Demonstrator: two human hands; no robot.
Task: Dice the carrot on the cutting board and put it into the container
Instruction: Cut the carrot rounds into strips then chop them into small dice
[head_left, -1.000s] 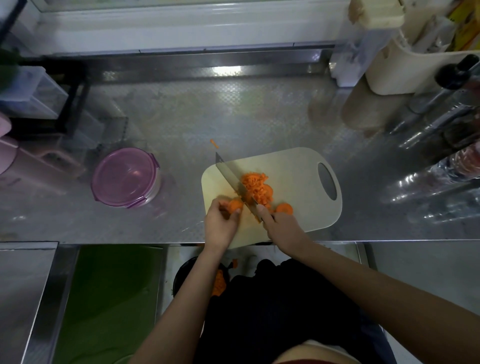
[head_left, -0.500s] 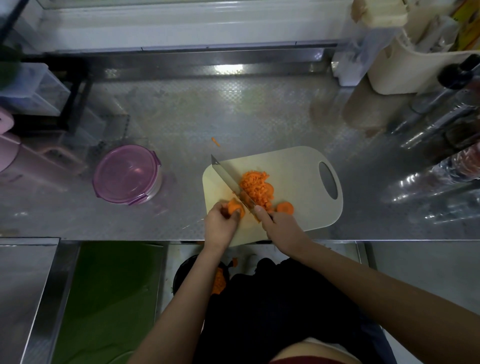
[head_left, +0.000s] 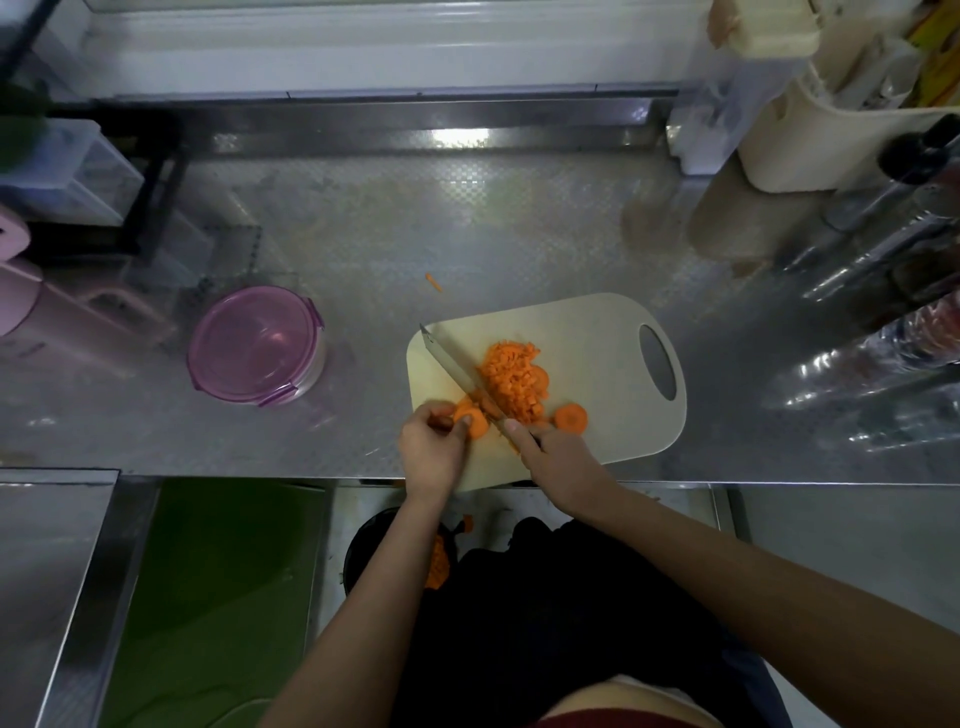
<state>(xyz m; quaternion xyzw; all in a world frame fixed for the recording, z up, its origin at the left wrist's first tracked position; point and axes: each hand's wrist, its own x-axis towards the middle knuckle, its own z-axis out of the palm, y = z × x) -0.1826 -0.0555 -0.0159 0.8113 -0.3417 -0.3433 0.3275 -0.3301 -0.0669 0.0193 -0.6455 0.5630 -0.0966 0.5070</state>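
One carrot slice (head_left: 474, 421), pinched by left hand (head_left: 431, 453), touches knife (head_left: 456, 368) gripped by right hand (head_left: 560, 458).

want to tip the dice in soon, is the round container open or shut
Shut: the purple lid covers the round container fully, its clips sitting at the rim.

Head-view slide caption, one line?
Left hand pinches carrot slices on the cutting board while the right hand holds the knife beside a diced pile; lidded container sits left.
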